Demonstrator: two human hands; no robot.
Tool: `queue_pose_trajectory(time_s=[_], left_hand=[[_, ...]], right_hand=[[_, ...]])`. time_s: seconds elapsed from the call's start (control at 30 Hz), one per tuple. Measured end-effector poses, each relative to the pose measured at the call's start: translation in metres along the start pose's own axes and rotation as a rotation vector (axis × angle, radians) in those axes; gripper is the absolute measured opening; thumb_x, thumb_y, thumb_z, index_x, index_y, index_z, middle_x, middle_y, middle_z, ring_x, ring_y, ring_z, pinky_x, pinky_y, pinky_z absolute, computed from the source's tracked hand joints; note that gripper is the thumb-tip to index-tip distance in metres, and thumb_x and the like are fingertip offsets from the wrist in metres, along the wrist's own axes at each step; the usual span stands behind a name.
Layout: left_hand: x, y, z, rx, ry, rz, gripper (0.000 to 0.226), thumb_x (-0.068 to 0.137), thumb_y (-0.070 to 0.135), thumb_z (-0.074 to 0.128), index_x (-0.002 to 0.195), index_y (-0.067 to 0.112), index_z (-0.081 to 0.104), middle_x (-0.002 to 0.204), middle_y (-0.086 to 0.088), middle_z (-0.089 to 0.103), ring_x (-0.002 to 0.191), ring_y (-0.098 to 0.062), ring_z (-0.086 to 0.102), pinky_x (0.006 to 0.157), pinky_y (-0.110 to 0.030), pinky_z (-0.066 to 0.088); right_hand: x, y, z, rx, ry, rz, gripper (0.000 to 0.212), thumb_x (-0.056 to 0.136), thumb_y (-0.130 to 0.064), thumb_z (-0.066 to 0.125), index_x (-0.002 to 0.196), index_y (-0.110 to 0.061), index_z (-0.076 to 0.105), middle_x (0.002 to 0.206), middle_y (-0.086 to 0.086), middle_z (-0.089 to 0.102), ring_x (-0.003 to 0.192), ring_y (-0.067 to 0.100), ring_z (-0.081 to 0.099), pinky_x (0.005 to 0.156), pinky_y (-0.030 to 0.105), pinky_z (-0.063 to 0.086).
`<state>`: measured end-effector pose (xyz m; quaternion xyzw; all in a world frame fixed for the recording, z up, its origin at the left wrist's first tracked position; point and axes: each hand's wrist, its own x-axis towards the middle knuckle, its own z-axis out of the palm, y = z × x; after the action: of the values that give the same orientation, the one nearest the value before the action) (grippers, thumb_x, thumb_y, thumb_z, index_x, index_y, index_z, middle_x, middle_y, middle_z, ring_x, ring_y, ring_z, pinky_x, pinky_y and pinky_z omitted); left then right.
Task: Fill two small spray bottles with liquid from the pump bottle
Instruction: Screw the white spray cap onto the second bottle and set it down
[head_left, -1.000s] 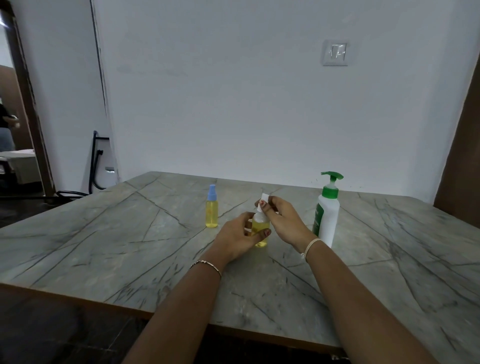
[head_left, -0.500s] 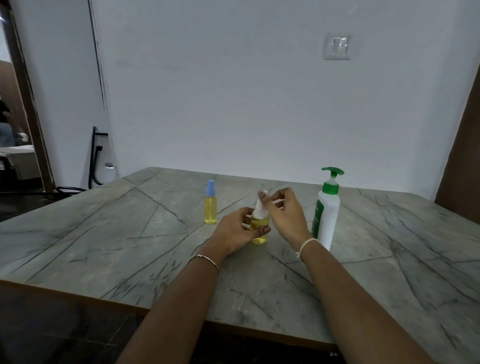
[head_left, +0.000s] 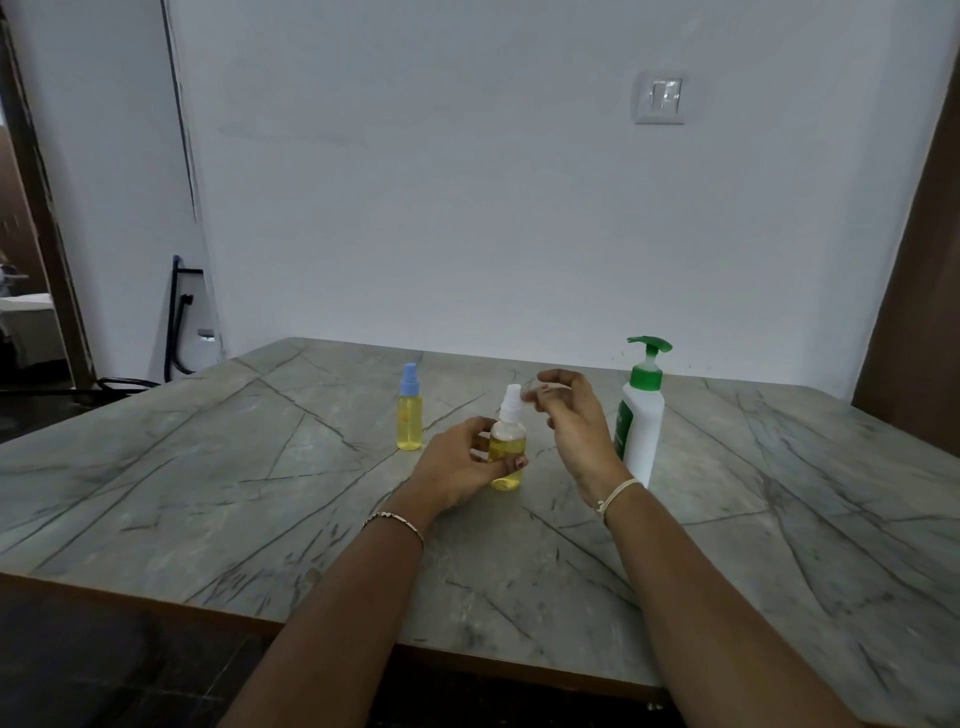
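A small spray bottle with a white sprayer (head_left: 507, 427) stands on the table, more than half full of yellow liquid. My left hand (head_left: 457, 470) wraps around its lower body. My right hand (head_left: 574, 423) hovers just right of the sprayer top, its fingertips pinching a small clear cap (head_left: 531, 387) that looks blurred. A second small spray bottle with a blue top (head_left: 409, 418) stands to the left, filled with yellow liquid, untouched. The white pump bottle with a green pump head (head_left: 641, 421) stands upright to the right, behind my right wrist.
All three bottles stand on a grey marble-patterned table (head_left: 208, 467), whose front edge runs close to me. A white wall with a switch plate (head_left: 658, 97) rises behind it. A dark doorway opens at the far left.
My right hand has come off the top of the white sprayer and moved a little right with the clear cap. The left hand keeps its hold on the bottle.
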<state>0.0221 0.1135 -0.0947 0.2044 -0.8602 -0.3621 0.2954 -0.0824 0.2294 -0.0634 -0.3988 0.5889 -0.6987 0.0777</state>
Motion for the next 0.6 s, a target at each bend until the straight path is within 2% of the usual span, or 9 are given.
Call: queue_pose_trajectory(time_s=[0.07, 0.13, 0.27, 0.3, 0.37, 0.4, 0.47, 0.53, 0.6], left_hand=[[0.000, 0.000, 0.000, -0.008, -0.003, -0.002, 0.063, 0.072, 0.047, 0.078, 0.126, 0.024, 0.055, 0.112, 0.004, 0.064, 0.099, -0.013, 0.061, 0.089, -0.030, 0.052], [0.000, 0.000, 0.001, -0.025, -0.006, -0.003, 0.060, 0.072, 0.047, 0.078, 0.123, 0.025, 0.056, 0.113, 0.004, 0.065, 0.099, -0.013, 0.062, 0.090, -0.032, 0.053], [0.001, -0.002, 0.001, -0.024, -0.005, 0.007, 0.056, 0.071, 0.046, 0.079, 0.119, 0.026, 0.058, 0.110, 0.004, 0.067, 0.099, -0.013, 0.063, 0.091, -0.036, 0.054], [0.002, -0.002, 0.002, -0.022, -0.001, 0.010, 0.057, 0.071, 0.047, 0.079, 0.119, 0.026, 0.058, 0.110, 0.004, 0.067, 0.098, -0.013, 0.064, 0.090, -0.036, 0.054], [0.001, -0.003, 0.002, -0.018, 0.003, 0.013, 0.061, 0.070, 0.049, 0.079, 0.123, 0.025, 0.058, 0.109, 0.003, 0.067, 0.097, -0.014, 0.064, 0.090, -0.037, 0.055], [0.001, -0.002, 0.002, -0.015, 0.004, 0.016, 0.064, 0.070, 0.050, 0.078, 0.125, 0.025, 0.056, 0.109, 0.003, 0.066, 0.096, -0.013, 0.064, 0.089, -0.037, 0.055], [0.000, -0.002, 0.002, -0.011, 0.004, 0.025, 0.073, 0.066, 0.057, 0.076, 0.128, 0.026, 0.054, 0.108, 0.005, 0.066, 0.093, -0.010, 0.064, 0.087, -0.037, 0.056], [0.000, -0.001, 0.001, -0.020, 0.006, 0.033, 0.082, 0.058, 0.066, 0.072, 0.128, 0.029, 0.054, 0.107, 0.008, 0.067, 0.093, -0.010, 0.065, 0.086, -0.038, 0.056], [0.000, -0.003, 0.001, -0.012, 0.005, 0.025, 0.080, 0.056, 0.068, 0.070, 0.124, 0.029, 0.056, 0.106, 0.009, 0.068, 0.094, -0.010, 0.065, 0.086, -0.038, 0.056]], right_hand=[[0.000, 0.001, 0.002, -0.007, -0.114, 0.030, 0.025, 0.100, -0.011, 0.049, 0.124, -0.014, 0.055, 0.114, -0.003, 0.066, 0.101, 0.000, 0.059, 0.075, 0.007, 0.044], [-0.001, 0.001, 0.004, -0.015, -0.212, 0.048, 0.026, 0.100, -0.011, 0.051, 0.125, -0.016, 0.056, 0.121, -0.001, 0.066, 0.110, 0.007, 0.060, 0.078, 0.008, 0.048], [0.000, 0.006, 0.007, -0.113, -0.203, -0.013, 0.026, 0.093, -0.012, 0.063, 0.120, -0.016, 0.062, 0.112, -0.002, 0.071, 0.110, 0.012, 0.063, 0.095, 0.028, 0.052], [0.001, 0.007, 0.008, -0.144, -0.167, -0.030, 0.027, 0.091, -0.013, 0.067, 0.118, -0.017, 0.064, 0.110, -0.001, 0.070, 0.108, 0.013, 0.063, 0.092, 0.023, 0.051], [0.001, 0.006, 0.012, -0.205, -0.080, -0.058, 0.030, 0.085, -0.015, 0.074, 0.113, -0.016, 0.066, 0.104, 0.001, 0.068, 0.100, 0.012, 0.061, 0.076, 0.005, 0.045], [0.001, 0.006, 0.014, -0.227, -0.047, -0.073, 0.030, 0.083, -0.016, 0.077, 0.111, -0.016, 0.065, 0.100, -0.001, 0.066, 0.094, 0.008, 0.059, 0.068, 0.001, 0.042], [-0.001, 0.007, 0.016, -0.259, -0.038, -0.100, 0.030, 0.082, -0.020, 0.078, 0.108, -0.016, 0.066, 0.097, -0.005, 0.064, 0.090, 0.003, 0.056, 0.064, 0.001, 0.039], [-0.002, 0.006, 0.017, -0.260, -0.099, -0.090, 0.031, 0.085, -0.026, 0.075, 0.113, -0.018, 0.067, 0.107, -0.003, 0.066, 0.102, 0.007, 0.056, 0.067, 0.004, 0.038], [-0.003, 0.005, 0.013, -0.235, -0.199, -0.040, 0.034, 0.090, -0.029, 0.068, 0.123, -0.022, 0.063, 0.121, -0.002, 0.062, 0.116, 0.010, 0.052, 0.074, 0.005, 0.035]])
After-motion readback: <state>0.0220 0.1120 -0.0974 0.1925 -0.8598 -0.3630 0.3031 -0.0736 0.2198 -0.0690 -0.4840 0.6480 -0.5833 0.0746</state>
